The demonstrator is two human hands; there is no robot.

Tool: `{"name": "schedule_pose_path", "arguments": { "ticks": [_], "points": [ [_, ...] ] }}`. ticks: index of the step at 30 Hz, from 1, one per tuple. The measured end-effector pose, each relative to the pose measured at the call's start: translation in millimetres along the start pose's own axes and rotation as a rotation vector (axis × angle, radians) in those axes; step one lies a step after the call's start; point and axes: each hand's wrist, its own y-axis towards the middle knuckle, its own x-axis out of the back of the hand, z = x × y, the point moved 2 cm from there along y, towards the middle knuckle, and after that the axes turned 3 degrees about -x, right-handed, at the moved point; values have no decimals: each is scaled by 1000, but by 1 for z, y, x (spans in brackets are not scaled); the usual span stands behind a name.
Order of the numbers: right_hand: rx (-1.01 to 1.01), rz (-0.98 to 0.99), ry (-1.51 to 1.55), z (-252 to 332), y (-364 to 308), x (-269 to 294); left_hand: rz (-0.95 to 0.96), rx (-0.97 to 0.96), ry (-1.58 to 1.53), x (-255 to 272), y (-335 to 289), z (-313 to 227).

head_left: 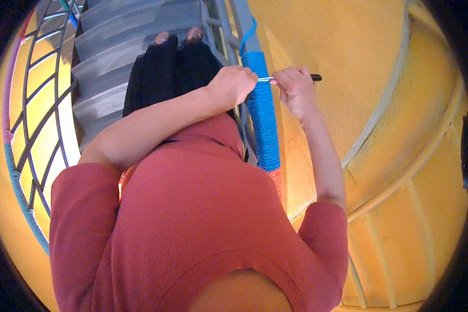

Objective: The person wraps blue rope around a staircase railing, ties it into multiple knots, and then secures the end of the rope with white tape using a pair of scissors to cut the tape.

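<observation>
A slim tool with a black end (316,77) and a thin shiny shaft (265,79) lies level across a handrail wrapped in blue rope (263,119). My right hand (295,89) grips it on the right of the rail, fingers closed near the black end. On the rail's left side, my left hand (233,86) is closed in a fist where the shaft meets it. Whether that fist holds the shaft's tip or rope is hidden. Above the wrapping, a loose blue strand (249,35) curls beside the bare grey rail.
Grey steps (101,80) run under my feet (193,34). To the left stands a dark metal lattice railing (41,99), its outer rail wrapped in coloured rope. A curved yellow wall (338,47) rises on the right. Lower on the handrail the wrapping turns red (276,182).
</observation>
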Motion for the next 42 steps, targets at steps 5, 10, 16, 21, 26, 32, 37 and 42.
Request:
{"name": "schedule_pose_path", "arguments": {
  "ticks": [5, 10, 16, 21, 26, 32, 37, 42],
  "points": [
    [3, -72, 72, -2, -4, -10, -70, 6, -7, 0, -2, -5],
    [-9, -48, 139, -4, -5, -13, -51, 76, -2, 6, -6, -11],
    [-40, 71, 173, 17, -45, 3, -33, 95, -133, 1, -32, -46],
    [45, -98, 108, 9, -30, 9, -69, 93, -68, 13, -31, -40],
    [0, -173, 101, -14, -8, -13, -180, 37, 25, 14, -5, -7],
    [3, -182, 83, -12, -3, -17, -109, 56, 68, 10, 1, 2],
    [19, -238, 121, -12, -8, -24, -111, 58, 114, 5, 2, -1],
    [-16, -139, 183, -20, -3, -32, -103, 119, 93, 5, 3, -3]
  ]
}}
